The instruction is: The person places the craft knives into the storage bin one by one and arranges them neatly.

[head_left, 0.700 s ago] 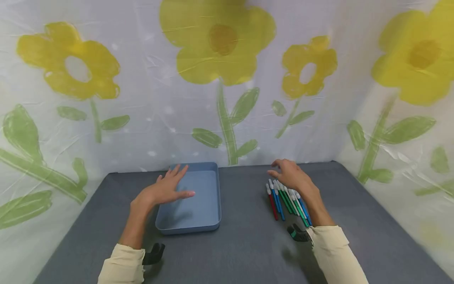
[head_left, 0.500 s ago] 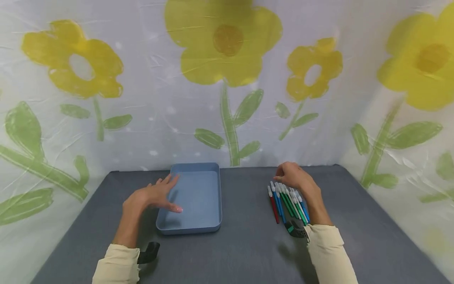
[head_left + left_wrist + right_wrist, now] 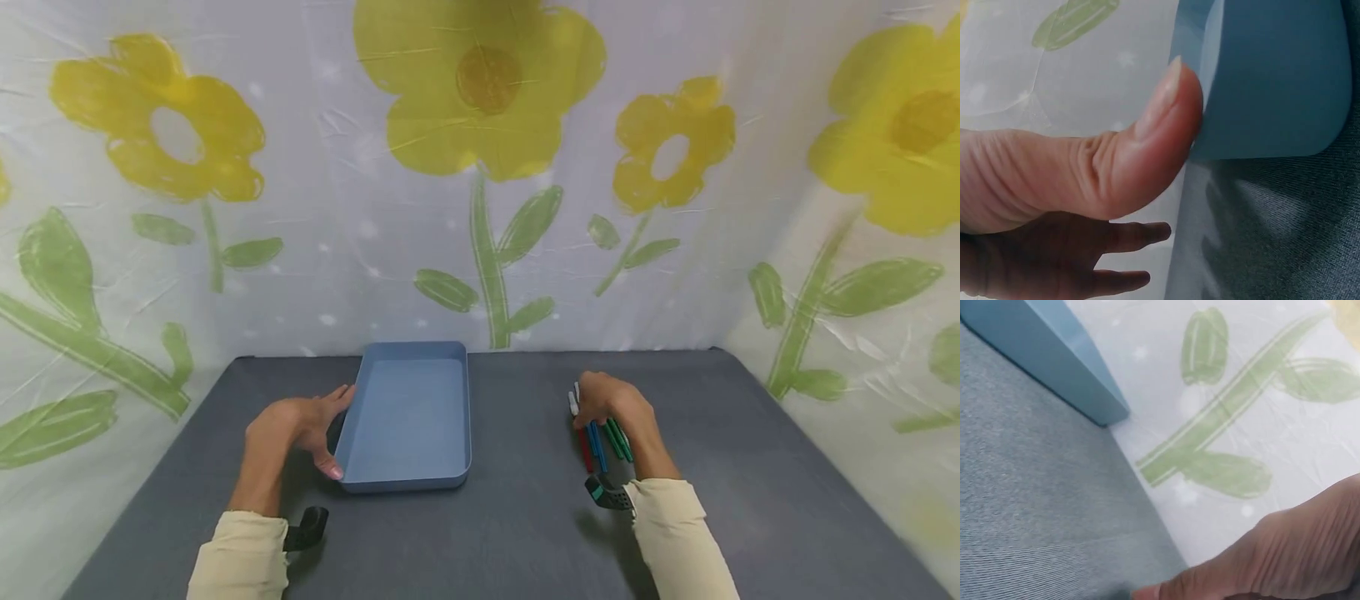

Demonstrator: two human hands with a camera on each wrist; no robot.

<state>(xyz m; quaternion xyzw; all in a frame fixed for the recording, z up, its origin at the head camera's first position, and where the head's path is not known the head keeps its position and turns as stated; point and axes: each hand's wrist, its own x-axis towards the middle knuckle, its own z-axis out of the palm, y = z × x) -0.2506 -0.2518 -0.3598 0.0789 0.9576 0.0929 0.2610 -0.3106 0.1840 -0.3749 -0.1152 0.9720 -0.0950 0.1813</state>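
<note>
A shallow blue rectangular tray (image 3: 408,417) lies left of the middle of the table. Beside its left wall is my left hand (image 3: 288,423), with the fingers extended and the thumb at the near left corner. In the left wrist view, that thumb (image 3: 1147,144) meets the edge of the tray. My right hand (image 3: 615,402) reaches down over several felt-tip pens, fingers bent, covering part of them. Red (image 3: 586,452), blue and green (image 3: 619,440) barrels show below it, and white caps to its left. Its fingertips are hidden, so a grip on any pen cannot be confirmed.
The dark grey table (image 3: 517,533) ends at a pale curtain (image 3: 322,208) painted with yellow flowers. A bare stretch of tabletop separates tray and pens. Black wrist straps (image 3: 306,529) sit at the cuffs of both light sleeves.
My left hand has moved left and down from above the tray to its left side. My right hand has lowered onto the pens, hiding more of them.
</note>
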